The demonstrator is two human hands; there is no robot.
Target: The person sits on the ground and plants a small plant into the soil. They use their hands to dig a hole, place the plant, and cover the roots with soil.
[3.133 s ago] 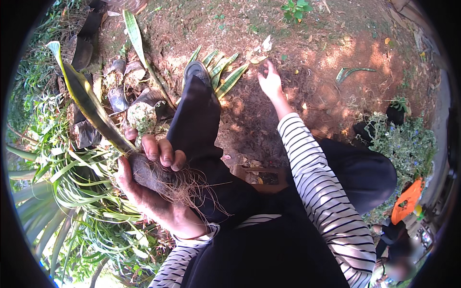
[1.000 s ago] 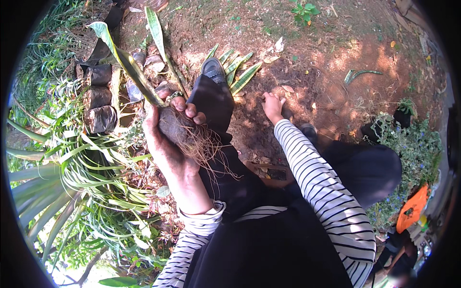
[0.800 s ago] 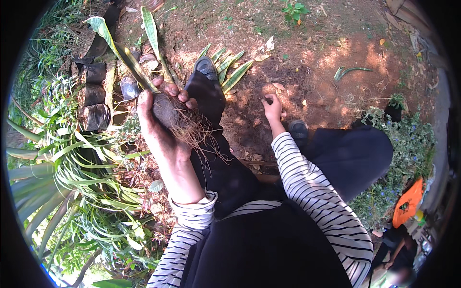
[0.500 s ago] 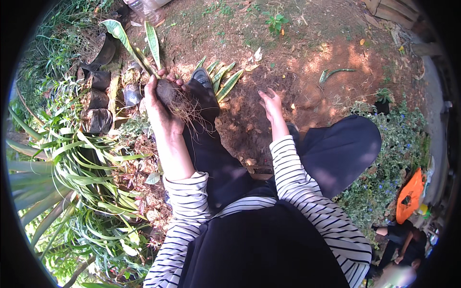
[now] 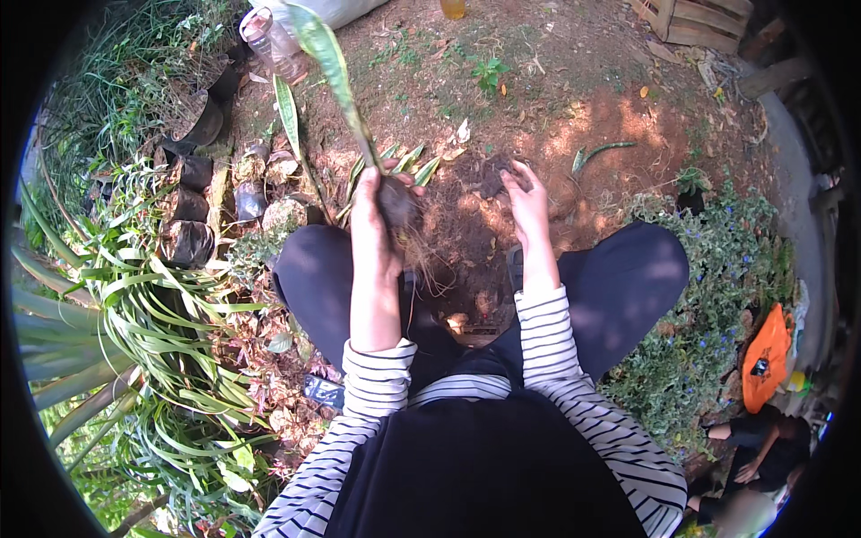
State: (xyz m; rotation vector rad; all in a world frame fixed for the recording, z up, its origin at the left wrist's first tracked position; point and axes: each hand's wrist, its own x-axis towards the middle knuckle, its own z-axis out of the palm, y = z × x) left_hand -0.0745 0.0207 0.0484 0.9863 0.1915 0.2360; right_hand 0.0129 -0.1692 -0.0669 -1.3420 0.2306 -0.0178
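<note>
My left hand (image 5: 370, 215) is closed around the base of a snake plant (image 5: 325, 58), whose long yellow-edged leaf points up and away. Its dark root ball (image 5: 399, 204) shows at my fingers, with thin roots trailing toward my lap. My right hand (image 5: 529, 202) pinches a dark clod of soil (image 5: 491, 177) at its fingertips, above the bare ground. Beyond and beside my left hand lie more snake plant leaves (image 5: 408, 159). A separate upright leaf (image 5: 287, 112) rises left of my left hand.
Black grow bags (image 5: 190, 206) line the left, beside strappy green plants (image 5: 161, 305). A clear bottle (image 5: 269, 40) and a white sack (image 5: 345, 11) lie at the far side. A wooden crate (image 5: 700, 22) is far right. Another person (image 5: 762, 457) sits at lower right near an orange bag (image 5: 767, 359).
My left hand has moved right and nearer the middle with the snake plant. My right hand now has a clod of soil. My left knee has folded outward.
</note>
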